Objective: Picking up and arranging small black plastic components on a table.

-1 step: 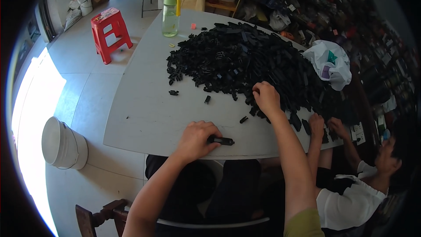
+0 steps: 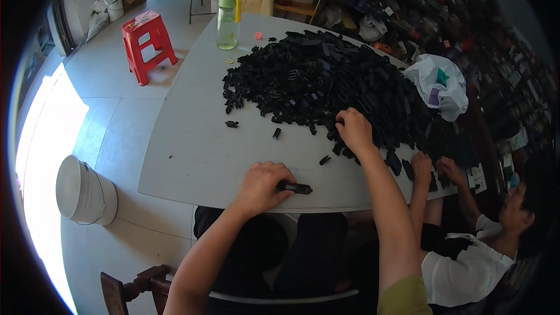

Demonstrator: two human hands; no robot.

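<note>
Near the table's front edge, my left hand (image 2: 263, 188) is closed around a long black plastic part (image 2: 299, 188), whose far end sticks out to the right of my fingers. My right hand (image 2: 354, 129) reaches to the near edge of a big heap of black plastic parts (image 2: 326, 76). Its fingers are bent together among the pieces, and whatever they pinch is too hidden to make out. Between my hands lie loose small black pieces, one (image 2: 325, 160) left of my right forearm and another (image 2: 276, 133) farther back.
A co-worker (image 2: 466, 268) at the right has both hands (image 2: 421, 166) at the heap's near right edge. A green bottle (image 2: 227, 23) and a white plastic bag (image 2: 437, 84) stand on the table (image 2: 192, 157). A red stool (image 2: 147, 46) and white bucket (image 2: 84, 192) are on the floor.
</note>
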